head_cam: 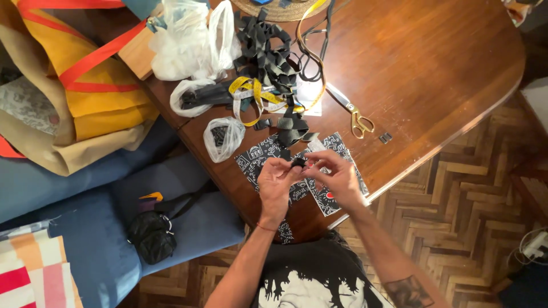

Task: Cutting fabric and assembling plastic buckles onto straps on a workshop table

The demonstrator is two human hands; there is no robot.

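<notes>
Both hands are up over the near edge of the polished brown wooden desk (434, 74), working together on one small black piece (298, 163), too small to tell exactly what it is. The left hand (275, 181) is closed around it from the left, thumb and fingertips pinching it, and the right hand (337, 175) meets it from the other side, fingers curled in and pinching the same piece. It sits between the two sets of fingertips, held just above a black-and-white patterned fabric panel (337, 194) that lies flat on the desk under the hands.

Further back on the desk there is a loose heap of black webbing strips (268, 45), with a yellow measuring tape (251, 97) looping through it. Gold-handled scissors (354, 114) lie to the right of the heap, and a small dark buckle (386, 137) rests alone near them. On the left side sit crumpled clear plastic bags (188, 40), one smaller bag (224, 137) just beside the fabric panel with dark bits inside.

Off the desk to the left is a blue sofa seat (85, 239) with a small black pouch (151, 235) on it, and a yellow and tan bag with red straps (74, 74) beyond. The floor is wooden herringbone parquet (456, 228).
</notes>
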